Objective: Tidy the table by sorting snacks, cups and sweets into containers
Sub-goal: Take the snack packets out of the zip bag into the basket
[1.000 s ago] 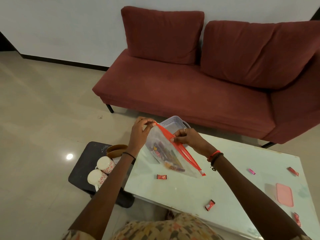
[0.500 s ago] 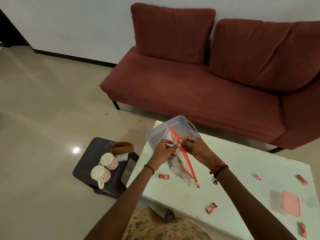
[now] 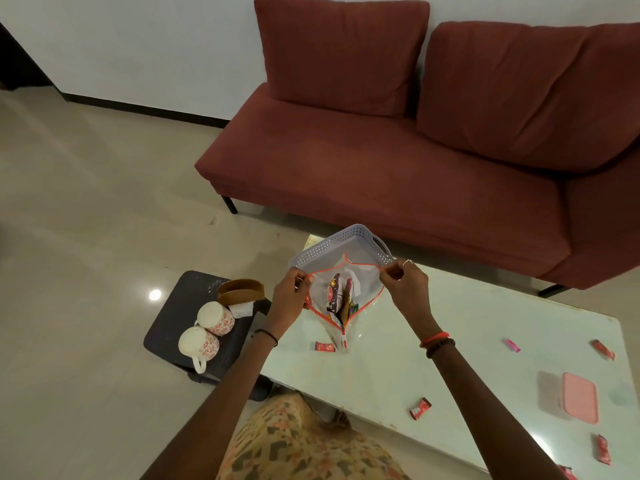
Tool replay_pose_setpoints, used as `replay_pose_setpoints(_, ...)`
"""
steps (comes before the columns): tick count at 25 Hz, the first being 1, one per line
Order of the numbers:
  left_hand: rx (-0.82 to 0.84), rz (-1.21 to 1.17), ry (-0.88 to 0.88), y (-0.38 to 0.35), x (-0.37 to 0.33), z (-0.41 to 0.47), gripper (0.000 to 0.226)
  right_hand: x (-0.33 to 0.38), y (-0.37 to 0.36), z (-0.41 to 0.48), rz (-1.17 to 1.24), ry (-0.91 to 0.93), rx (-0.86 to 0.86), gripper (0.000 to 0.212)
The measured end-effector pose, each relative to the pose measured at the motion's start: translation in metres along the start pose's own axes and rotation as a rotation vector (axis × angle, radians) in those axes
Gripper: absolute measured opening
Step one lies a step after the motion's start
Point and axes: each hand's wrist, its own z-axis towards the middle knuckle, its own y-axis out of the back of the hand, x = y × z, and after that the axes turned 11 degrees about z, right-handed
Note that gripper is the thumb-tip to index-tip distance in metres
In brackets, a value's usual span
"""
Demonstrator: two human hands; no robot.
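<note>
Sofa [image 3: 381, 150]: dark red, two back cushions, against the wall beyond the table.
Table [image 3: 450, 348]: low, pale glossy top, directly in front of the person.
Stool [image 3: 169, 327]: dark, just left of the table; carries the cups and a brown holder [image 3: 240, 291].
Basket [image 3: 332, 247]: grey, perforated, at the table's far left corner, just behind the bag.
Bag [image 3: 363, 292]: clear with red edging, held over the table, mouth pulled wide; snack packets inside.
Pink box [image 3: 580, 398]: flat, towards the table's right end.
Left hand [image 3: 291, 296]: pinching the bag's left rim.
Right hand [image 3: 403, 280]: pinching the bag's right rim.
Cups [image 3: 214, 318]: two, white with red pattern, side by side on the stool.
Sweets [image 3: 324, 346]: red and pink wrappers, at least five loose on the table; one just beside the bag's lower tip.
Progress: apparently partway. Snacks bagged and cups off the table; sweets uncollected, bag not yet in any container.
</note>
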Motion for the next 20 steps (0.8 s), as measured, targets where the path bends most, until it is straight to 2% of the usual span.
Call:
replay_pose_setpoints(4, 0.001, 0.034, -0.178, -0.006, -0.009, -0.007, 0.010, -0.003, 0.007, -0.002, -0.127, 0.011, 0.048, 0.009)
replay_pose_setpoints(7, -0.022, 0.010, -0.185, -0.012, -0.015, -0.016, 0.010, 0.009, -0.006, -0.011, -0.161, 0.106, 0.020, 0.007)
replay_pose_setpoints(8, -0.037, 0.007, -0.178, -0.011, -0.015, -0.019, 0.012, 0.013, -0.015, -0.015, -0.155, 0.098, 0.074, 0.009)
replay_pose_setpoints(9, -0.050, 0.014, -0.172, -0.009, -0.016, -0.022, 0.014, 0.015, -0.025, -0.017, -0.182, 0.055, 0.183, 0.011)
replay_pose_setpoints(12, -0.051, 0.045, -0.171, -0.002, -0.012, -0.029, 0.014, 0.012, -0.068, -0.028, -0.367, -0.124, 0.668, 0.020)
replay_pose_setpoints(14, -0.015, 0.077, -0.202, 0.002, -0.010, -0.033, 0.015, 0.001, -0.099, -0.034, -0.368, -0.132, 0.783, 0.024)
replay_pose_setpoints(15, 0.004, 0.111, -0.215, 0.003, -0.010, -0.035, 0.016, -0.004, -0.112, -0.036, -0.337, -0.160, 0.780, 0.024)
replay_pose_setpoints(17, -0.002, 0.142, -0.226, 0.007, -0.006, -0.035, 0.017, -0.016, -0.137, -0.035, -0.381, -0.105, 0.785, 0.020)
replay_pose_setpoints(20, -0.014, 0.095, -0.220, 0.014, -0.002, -0.032, 0.016, -0.028, -0.164, -0.033, -0.467, -0.139, 0.729, 0.028)
